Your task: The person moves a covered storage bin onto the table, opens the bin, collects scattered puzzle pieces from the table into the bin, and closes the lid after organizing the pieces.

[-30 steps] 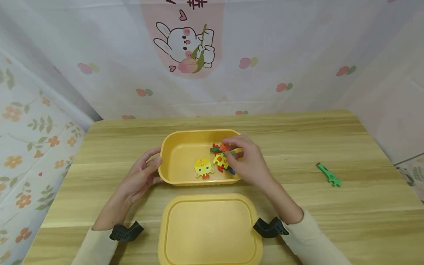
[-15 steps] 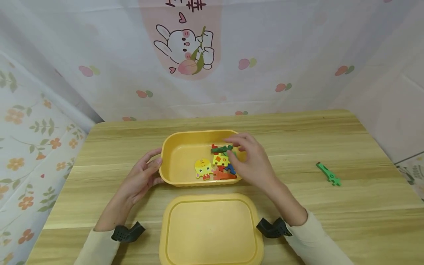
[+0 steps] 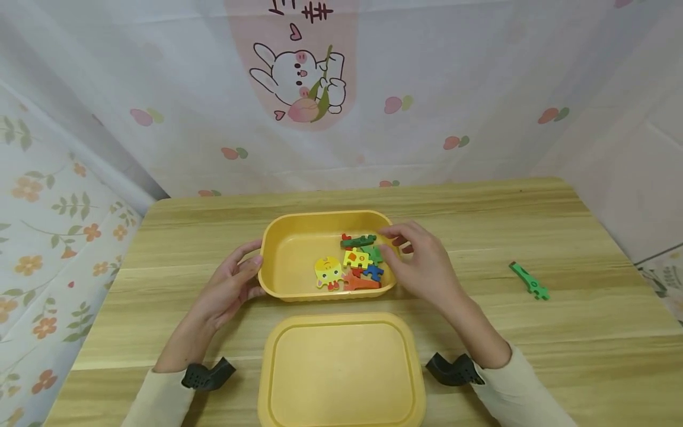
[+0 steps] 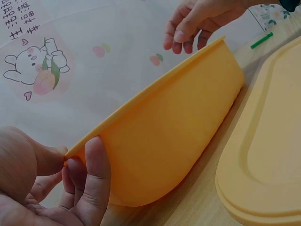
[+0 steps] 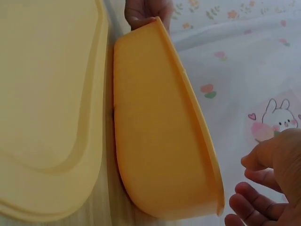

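Observation:
A yellow plastic box point(image 3: 299, 249) stands on the table with colourful puzzle pieces in its right half. Among them are a yellow animal head piece point(image 3: 328, 270), a yellow spotted piece point(image 3: 356, 258), a dark green piece point(image 3: 358, 241), an orange piece point(image 3: 361, 282) and a blue piece point(image 3: 373, 272). My left hand point(image 3: 232, 281) holds the box's left end, thumb and fingers pinching the rim, as the left wrist view shows. Over the box's right end is my right hand point(image 3: 418, 258), fingers loosely bent with nothing between them.
A yellow lid point(image 3: 341, 370) lies flat on the table in front of the box. Far to the right, a green puzzle piece point(image 3: 529, 281) lies alone on the wooden table point(image 3: 587, 320). Behind the table hangs a white curtain point(image 3: 480, 77) with a rabbit print.
My right hand has let go of the orange piece, which now lies at the front of the box, and has moved right toward the box's edge. The left hand stays on the rim.

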The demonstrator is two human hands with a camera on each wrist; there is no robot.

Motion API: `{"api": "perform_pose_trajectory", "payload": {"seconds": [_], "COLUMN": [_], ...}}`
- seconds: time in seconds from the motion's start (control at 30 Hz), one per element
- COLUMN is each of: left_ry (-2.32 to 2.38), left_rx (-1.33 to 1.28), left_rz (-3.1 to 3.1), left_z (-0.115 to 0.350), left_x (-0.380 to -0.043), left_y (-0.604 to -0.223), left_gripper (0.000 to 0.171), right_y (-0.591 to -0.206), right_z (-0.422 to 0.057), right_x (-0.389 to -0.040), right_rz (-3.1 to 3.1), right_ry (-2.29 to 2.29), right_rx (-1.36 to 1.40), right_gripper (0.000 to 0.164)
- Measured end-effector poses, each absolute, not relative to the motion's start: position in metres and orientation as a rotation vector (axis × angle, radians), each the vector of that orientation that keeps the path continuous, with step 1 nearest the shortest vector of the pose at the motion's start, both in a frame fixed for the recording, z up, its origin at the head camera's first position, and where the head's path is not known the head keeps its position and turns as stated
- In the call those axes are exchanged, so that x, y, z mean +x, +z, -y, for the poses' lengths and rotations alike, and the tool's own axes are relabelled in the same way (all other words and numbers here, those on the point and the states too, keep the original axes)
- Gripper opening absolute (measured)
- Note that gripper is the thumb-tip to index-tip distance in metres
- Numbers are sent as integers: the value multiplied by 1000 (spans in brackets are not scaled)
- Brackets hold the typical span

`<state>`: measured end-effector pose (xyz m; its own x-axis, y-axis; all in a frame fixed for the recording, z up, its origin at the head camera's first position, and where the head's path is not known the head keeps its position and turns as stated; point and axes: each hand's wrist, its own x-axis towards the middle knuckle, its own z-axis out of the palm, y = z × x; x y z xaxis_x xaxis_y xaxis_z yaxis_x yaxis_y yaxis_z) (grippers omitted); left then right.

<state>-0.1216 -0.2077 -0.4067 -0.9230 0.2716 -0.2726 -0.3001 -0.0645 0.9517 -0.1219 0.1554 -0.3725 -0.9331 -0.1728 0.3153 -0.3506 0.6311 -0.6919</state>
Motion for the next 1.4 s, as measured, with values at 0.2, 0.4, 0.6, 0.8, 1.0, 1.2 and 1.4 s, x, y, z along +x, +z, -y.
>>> {"api": "perform_pose_trajectory", "payload": {"seconds": [0.2,0.4,0.6,0.8,1.0,1.2,1.4], "left_ry": [2045,2047,2034,2040,2039,2033,2031], "left_rx": [-41,-40,-34,-45,-42,-46,-42], "left_rz": [-1833,-1845,-1857,-1849,-1850,-1853,-1859], "left_z": [206,207,208,208,207,207,207], "left_x": [-122,-121,-121,-121,-121,-121,-121], "left_y": [-407,-405,-404,-404,-404,-404,-406], "left_gripper": [56,54,57,56,55,56,56], "right_y": [-374,-376,-381,-384,-388,-394,-400], "right_z": [-169,-182,-197,-212,-221,-228,-236], "right_x": [-120,-115,-108,-100,-95,-91,-88], "right_rz": [2685,2691,2676,2682,2674,2658,2652], "right_ry": [1147,1089,963,912,924,906,891], "right_rx": [386,366,362,357,345,322,312], "right_gripper": [27,27,27,26,25,26,27]}}
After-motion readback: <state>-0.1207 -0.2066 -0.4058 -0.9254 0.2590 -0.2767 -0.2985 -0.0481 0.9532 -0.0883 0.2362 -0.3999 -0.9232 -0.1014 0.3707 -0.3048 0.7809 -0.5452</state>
